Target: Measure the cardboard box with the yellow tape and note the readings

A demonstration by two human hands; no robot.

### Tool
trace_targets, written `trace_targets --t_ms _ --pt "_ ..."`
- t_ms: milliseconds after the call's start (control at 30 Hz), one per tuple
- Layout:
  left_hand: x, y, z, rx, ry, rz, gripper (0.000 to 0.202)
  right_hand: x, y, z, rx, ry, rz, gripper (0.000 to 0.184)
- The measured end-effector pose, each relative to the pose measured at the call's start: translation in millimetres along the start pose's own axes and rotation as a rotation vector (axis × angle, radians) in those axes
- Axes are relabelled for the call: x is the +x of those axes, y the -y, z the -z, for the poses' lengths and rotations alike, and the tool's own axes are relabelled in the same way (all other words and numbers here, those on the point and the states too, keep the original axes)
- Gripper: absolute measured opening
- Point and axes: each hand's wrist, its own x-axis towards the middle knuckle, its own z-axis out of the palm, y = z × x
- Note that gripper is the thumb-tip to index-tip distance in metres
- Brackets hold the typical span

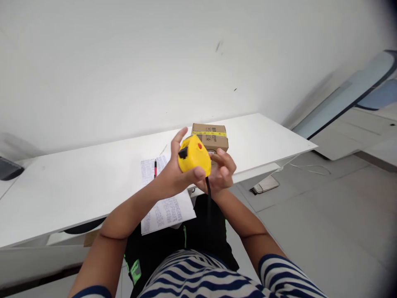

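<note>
A yellow tape measure (198,155) with a red button and a black slider is raised above the front of the white table. My left hand (178,171) is closed around its case from the left, thumb below and index finger up. A black wrist strap hangs down from the case. Close against its right side is my right hand (221,171), fingers bent and partly pressed together at the case's edge. What these fingertips pinch is hidden. Behind the hands a cardboard box (211,128) with a yellow band across it sits on the table.
Sheets of handwritten paper (169,213) overhang the front edge of the white table (77,178), with a red and black pen (155,169) on them. A dark object (9,169) stands at the far left. Right of the table, a pale blue panel (344,99) leans near the wall.
</note>
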Motion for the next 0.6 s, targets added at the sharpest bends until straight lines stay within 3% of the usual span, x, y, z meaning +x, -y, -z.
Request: trace_targets --t_ms 167,300,367,500,600 --pt "36 15 -10.4 -0.147 0.063 0.202 0.083 -7 11 48 -0.027 -0.199 0.208 0.062" --pt "51 23 -5.9 -0.106 0.234 0.437 0.072 -17 10 53 0.147 -0.35 0.071 0.056" --pt "55 26 -6.8 -0.027 0.236 0.492 0.069 -21 11 53 0.233 -0.33 -0.011 0.057" --pt "60 27 -12.1 0.153 0.205 0.377 0.066 -22 19 66 0.229 -0.132 -0.079 0.078" --pt "64 22 -13.7 0.242 0.265 0.361 0.067 -17 24 79 0.256 -0.065 -0.079 0.087"
